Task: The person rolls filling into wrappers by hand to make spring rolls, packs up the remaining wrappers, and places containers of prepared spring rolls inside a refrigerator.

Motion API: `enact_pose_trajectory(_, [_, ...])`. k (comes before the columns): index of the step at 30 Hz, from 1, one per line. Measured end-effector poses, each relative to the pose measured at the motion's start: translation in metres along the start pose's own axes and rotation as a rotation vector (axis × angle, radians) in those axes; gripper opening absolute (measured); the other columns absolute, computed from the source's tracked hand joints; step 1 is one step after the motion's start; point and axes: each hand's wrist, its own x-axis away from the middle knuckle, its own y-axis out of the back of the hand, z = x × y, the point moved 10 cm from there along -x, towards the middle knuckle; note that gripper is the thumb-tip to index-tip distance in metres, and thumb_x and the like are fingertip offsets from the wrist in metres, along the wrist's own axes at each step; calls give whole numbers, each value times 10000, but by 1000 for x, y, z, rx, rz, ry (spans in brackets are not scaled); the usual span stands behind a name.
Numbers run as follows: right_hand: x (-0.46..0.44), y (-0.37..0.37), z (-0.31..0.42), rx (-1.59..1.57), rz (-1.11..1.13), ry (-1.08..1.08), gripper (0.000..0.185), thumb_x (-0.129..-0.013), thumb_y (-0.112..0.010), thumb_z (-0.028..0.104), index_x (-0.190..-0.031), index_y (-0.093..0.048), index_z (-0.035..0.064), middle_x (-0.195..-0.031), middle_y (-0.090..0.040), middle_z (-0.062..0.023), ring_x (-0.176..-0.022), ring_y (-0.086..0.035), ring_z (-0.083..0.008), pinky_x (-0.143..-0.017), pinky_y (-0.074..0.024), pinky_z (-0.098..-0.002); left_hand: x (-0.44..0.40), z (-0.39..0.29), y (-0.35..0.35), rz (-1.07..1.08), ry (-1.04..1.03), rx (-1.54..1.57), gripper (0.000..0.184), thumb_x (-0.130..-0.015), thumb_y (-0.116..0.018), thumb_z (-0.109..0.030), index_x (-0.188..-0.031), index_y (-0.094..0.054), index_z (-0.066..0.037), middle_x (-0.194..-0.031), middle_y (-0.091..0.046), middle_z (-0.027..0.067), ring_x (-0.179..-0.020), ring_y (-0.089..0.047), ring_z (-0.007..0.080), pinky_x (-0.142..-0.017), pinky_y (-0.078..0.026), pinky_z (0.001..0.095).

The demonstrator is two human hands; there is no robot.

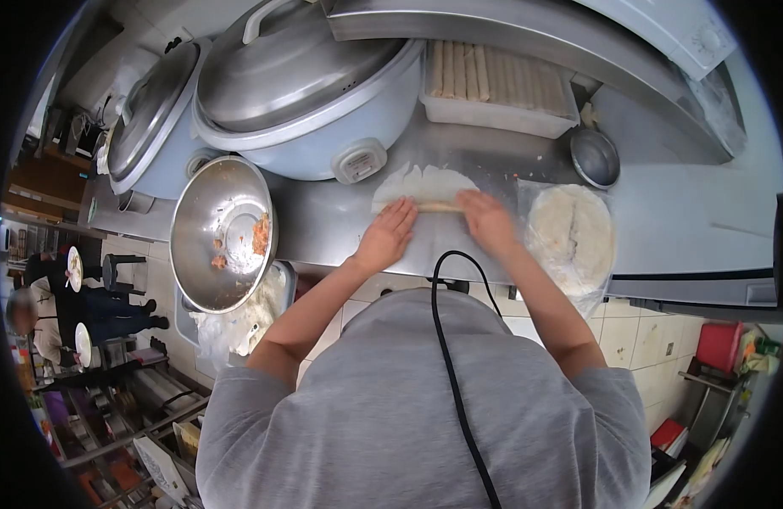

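While two hands are on one thin roll: the left hand [386, 231] is at one end and the right hand [488, 220] is at the other.
Left hand: it is flat, with straight fingers side by side, and the fingertips touch the roll.
Right hand: its fingers lie over the end of the roll, but I cannot tell if they pinch it.
Roll: the pale roll [440, 206] lies on the shiny worktop [319, 225], between the two hands.
Thin sheet: a flat white sheet [429, 181] with a wavy edge spreads out just past the roll, on the far side of both hands.
Round stack: a pile of round white sheets [590, 225] in clear plastic is just beside the right hand.
Small bowl: a little metal bowl [596, 161] is past that pile, out beyond the right hand.
Big bowl: a wide metal bowl [206, 204] is to the left of the left hand, with orange bits of food [261, 234] inside.
Tub of rolls: a white tub [493, 117] full of rolls [463, 72] in a row is farther out, beyond the right hand.
Big cooker: a blue cooker [302, 153] with a metal lid is beyond the left hand.
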Motion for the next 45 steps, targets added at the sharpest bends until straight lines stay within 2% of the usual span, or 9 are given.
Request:
enact_pose_trajectory(4, [17, -26, 12, 119, -83, 215, 301, -733, -575, 124, -1032, -605, 99, -1030, -603, -58, -933, -569, -228, -856, -430, -378, -7, 15, -27, 61, 37, -47, 463, -768, -567, -117, -1195, -457, 23, -1304, -400, 186, -1212, -382, 312, -995, -321, 403])
enact_pose_trajectory(13, [-4, -11, -19, 216, 85, 124, 409, -734, -609, 219, -1112, -544, 75, -891, -525, -44, -922, -489, -213, -859, -362, -346, -29, 49, -13, 88, 128, -60, 369, -786, -536, -113, -1139, -495, -14, -988, -504, 118, -938, -459, 294, -814, -386, 412])
enact_pose_trajectory(16, [2, 3, -23, 292, 76, 22, 386, -735, -580, 175, -1106, -549, 73, -970, -545, -46, -962, -497, -220, -862, -367, -366, -16, 58, -15, 234, 298, -94, 405, -790, -546, -148, -1161, -478, 0, -1078, -496, 141, -1041, -443, 306, -888, -365, 403])
enact_pose_trajectory(18, [12, 0, -4, 234, 9, 110, 387, -730, -561, 148, -1109, -548, 69, -1012, -548, -50, -989, -495, -218, -864, -370, -368, -14, 29, 3, 3, 111, -236, 444, -802, -542, -172, -1198, -449, 7, -1212, -447, 153, -1175, -376, 298, -972, -317, 411])
enact_pose_trajectory(25, [-4, -19, 10, 184, -106, 224, 334, -705, -526, 91, -1034, -580, 69, -1050, -566, -50, -1000, -509, -203, -855, -385, -351, -33, 24, -38, 58, -39, -132, 481, -804, -539, -170, -1227, -418, 25, -1308, -391, 189, -1223, -365, 323, -1012, -288, 423])
enact_pose_trajectory(32, [-29, -37, -23, 106, 78, 81, 221, -719, -543, 119, -928, -608, 90, -945, -572, -30, -923, -515, -207, -827, -397, -348, -53, 60, -28, -118, 100, 184, 333, -724, -631, -94, -1046, -585, -22, -1005, -565, 119, -940, -513, 292, -821, -428, 355])
enact_pose_trajectory(38, [21, -19, -34, 197, 92, 52, 228, -710, -630, 233, -894, -635, 98, -856, -580, -32, -853, -533, -227, -793, -396, -358, -31, 15, -33, -106, 90, 298, 279, -710, -644, -77, -985, -616, -36, -954, -577, 109, -887, -515, 285, -786, -431, 356])
enact_pose_trajectory(40, [20, 4, -42, 73, 218, -56, 295, -694, -623, 293, -879, -610, 63, -897, -576, -79, -959, -502, -270, -857, -386, -413, -28, 3, -32, -103, 68, 303, 291, -711, -644, -77, -997, -610, -36, -962, -577, 108, -892, -516, 285, -787, -431, 357])
enact_pose_trajectory(45, [1, 125, -167, 273, -134, -347, 652, -718, -534, 601, -1050, -607, 44, -1080, -572, -114, -1097, -448, -290, -979, -237, -514, -27, -12, -28, -93, 54, 210, 337, -716, -638, -75, -1043, -577, -25, -994, -574, 111, -910, -515, 290, -800, -421, 365])
